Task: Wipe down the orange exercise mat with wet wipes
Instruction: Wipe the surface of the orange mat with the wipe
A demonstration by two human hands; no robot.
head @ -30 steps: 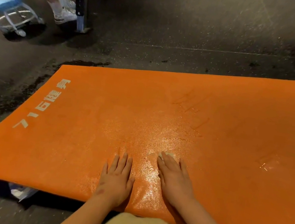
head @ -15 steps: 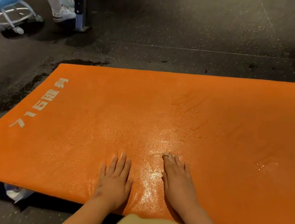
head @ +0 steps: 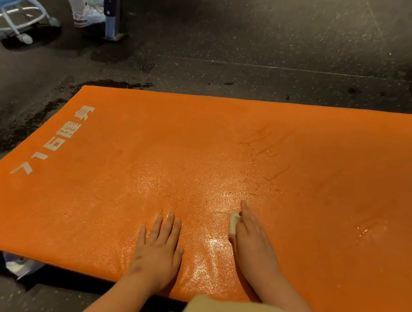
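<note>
Orange exercise mat (head: 145, 174): flat on the floor, spanning 9 to 3 o'clock, wet sheen at centre. Left hand (head: 159, 251): 6 o'clock, splayed flat, bracing. Right hand (head: 251, 241): near it at 5 o'clock, fingers straight, pressing a bunched wet wipe (head: 233, 222). Risks: wipe squirming out sideways; bracing hand skidding on the slick film.

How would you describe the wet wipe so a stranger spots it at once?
Find the orange mat on the dark floor. Near its front edge lies the right hand. The wet wipe is the white wad under its fingers, unlike the flat white lettering far left.
</note>
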